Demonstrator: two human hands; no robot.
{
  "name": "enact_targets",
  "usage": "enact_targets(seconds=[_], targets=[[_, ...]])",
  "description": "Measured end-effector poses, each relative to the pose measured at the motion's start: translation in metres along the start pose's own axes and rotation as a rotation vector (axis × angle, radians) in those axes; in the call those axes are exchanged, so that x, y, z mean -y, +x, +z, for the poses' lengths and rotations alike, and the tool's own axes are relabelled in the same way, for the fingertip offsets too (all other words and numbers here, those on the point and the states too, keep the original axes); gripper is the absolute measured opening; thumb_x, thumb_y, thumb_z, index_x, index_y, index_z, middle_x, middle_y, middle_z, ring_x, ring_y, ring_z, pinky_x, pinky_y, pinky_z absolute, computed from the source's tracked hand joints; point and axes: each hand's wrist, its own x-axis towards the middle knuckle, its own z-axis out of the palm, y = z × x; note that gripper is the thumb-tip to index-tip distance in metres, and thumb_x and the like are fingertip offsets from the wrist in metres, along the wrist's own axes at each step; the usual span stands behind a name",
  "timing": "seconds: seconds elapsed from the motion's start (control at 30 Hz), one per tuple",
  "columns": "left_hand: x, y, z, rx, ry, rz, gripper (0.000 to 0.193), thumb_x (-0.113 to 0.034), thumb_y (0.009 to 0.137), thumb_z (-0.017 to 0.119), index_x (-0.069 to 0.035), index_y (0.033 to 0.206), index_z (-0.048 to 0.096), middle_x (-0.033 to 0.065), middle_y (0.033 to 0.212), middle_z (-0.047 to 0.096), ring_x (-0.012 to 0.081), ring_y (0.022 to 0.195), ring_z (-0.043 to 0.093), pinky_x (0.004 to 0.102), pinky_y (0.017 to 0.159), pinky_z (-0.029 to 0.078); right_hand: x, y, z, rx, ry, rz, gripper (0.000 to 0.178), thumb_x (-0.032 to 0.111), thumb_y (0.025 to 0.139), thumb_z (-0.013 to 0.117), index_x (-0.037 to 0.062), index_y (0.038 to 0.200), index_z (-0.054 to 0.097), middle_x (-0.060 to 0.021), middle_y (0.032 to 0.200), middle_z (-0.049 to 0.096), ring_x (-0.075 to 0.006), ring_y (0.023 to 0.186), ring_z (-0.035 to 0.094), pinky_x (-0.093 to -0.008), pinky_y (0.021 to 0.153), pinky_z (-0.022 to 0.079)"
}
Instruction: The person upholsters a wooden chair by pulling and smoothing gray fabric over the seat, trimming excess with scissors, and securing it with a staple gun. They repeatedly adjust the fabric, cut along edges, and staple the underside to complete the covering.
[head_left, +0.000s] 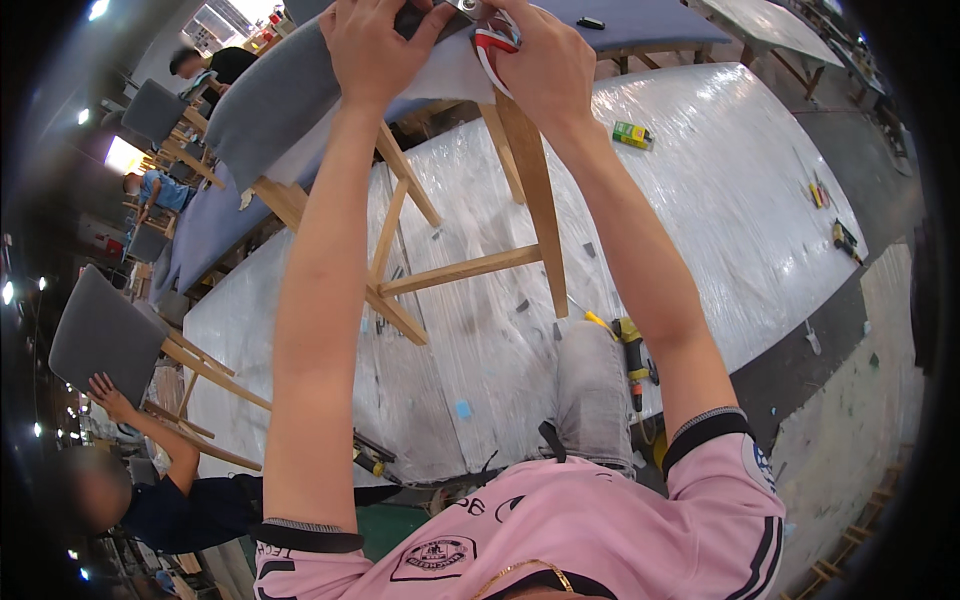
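Note:
A chair with wooden legs point(527, 190) and grey upholstery point(270, 105) stands in front of me on a plastic-covered table, with white lining showing along its edge. At the top of the view, my left hand point(380, 50) pinches the dark fabric at the chair's edge, thumb and fingers close together. Beside it, my right hand point(550, 70) is closed around red-and-white-handled scissors point(492, 48). Their metal pivot shows near my left fingertips; the blades are mostly out of sight beyond the frame's top edge.
The table point(700, 230) bears fabric scraps, a green-and-yellow box point(632, 136) and a yellow-handled screwdriver point(597, 320). A power tool point(632, 355) lies by my leg, another point(847, 240) at the right edge. At left, a co-worker's hand point(112, 398) touches another grey chair point(105, 325).

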Motion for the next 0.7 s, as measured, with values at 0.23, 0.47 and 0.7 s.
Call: enact_targets(seconds=[0.23, 0.47, 0.7], targets=[[0.004, 0.000, 0.002, -0.061, -0.043, 0.039, 0.023, -0.024, 0.077, 0.082, -0.011, 0.088, 0.069, 0.0083, 0.120, 0.072, 0.0322, 0.114, 0.062, 0.0457, 0.100, 0.041, -0.013, -0.018, 0.006, 0.164, -0.033, 0.097, 0.031, 0.019, 0.086, 0.075, 0.0186, 0.117, 0.072, -0.0113, 0.099, 0.077, -0.0326, 0.091, 0.074, -0.0426, 0.078, 0.058], [-0.002, 0.003, 0.004, -0.083, -0.022, 0.028, 0.024, -0.030, 0.082, 0.082, -0.011, 0.084, 0.067, 0.0092, 0.120, 0.072, 0.0316, 0.113, 0.062, 0.0461, 0.100, 0.041, -0.051, -0.042, -0.014, 0.058, 0.160, 0.308, 0.038, 0.027, 0.085, 0.079, 0.0145, 0.119, 0.072, -0.0150, 0.097, 0.077, -0.0324, 0.093, 0.075, -0.0387, 0.082, 0.058], [0.003, 0.002, 0.005, -0.070, -0.015, 0.024, 0.025, -0.031, 0.083, 0.081, -0.011, 0.083, 0.067, 0.0091, 0.120, 0.072, 0.0312, 0.113, 0.062, 0.0453, 0.099, 0.042, -0.075, -0.017, -0.054, 0.578, 0.152, 0.207, 0.054, 0.041, 0.084, 0.086, 0.0083, 0.125, 0.070, -0.0053, 0.097, 0.073, -0.0141, 0.089, 0.066, -0.0310, 0.083, 0.054]])
